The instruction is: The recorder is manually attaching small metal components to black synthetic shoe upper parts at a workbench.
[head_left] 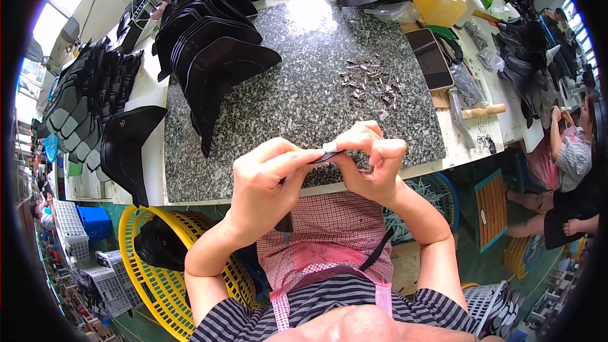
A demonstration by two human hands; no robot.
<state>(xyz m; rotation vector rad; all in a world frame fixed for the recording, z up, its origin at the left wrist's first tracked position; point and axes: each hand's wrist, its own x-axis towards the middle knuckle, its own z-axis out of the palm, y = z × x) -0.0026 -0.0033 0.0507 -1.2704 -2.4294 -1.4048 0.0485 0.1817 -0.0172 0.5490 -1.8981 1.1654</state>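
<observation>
Above the front edge of the speckled granite slab (pixel 304 101), my two hands meet over a thin black strip (pixel 327 157). My left hand (pixel 266 171) pinches one end between thumb and fingers. At the other end my right hand (pixel 373 161) also pinches it, with its remaining fingers curled. A small pale spot shows on my right fingertip; I cannot tell what it is. Farther back on the slab lies a scattered pile of small silvery metal pieces (pixel 372 82). Stacked black leather-like shaped pieces (pixel 228 60) fan out at the slab's left side.
More black pieces (pixel 136 139) hang over the table's left edge. At right lie a dark-screened device (pixel 430 57) and a hammer (pixel 484 112). A yellow basket (pixel 136 278) stands below left, a blue one (pixel 453 199) below right. Another person (pixel 576 158) sits far right.
</observation>
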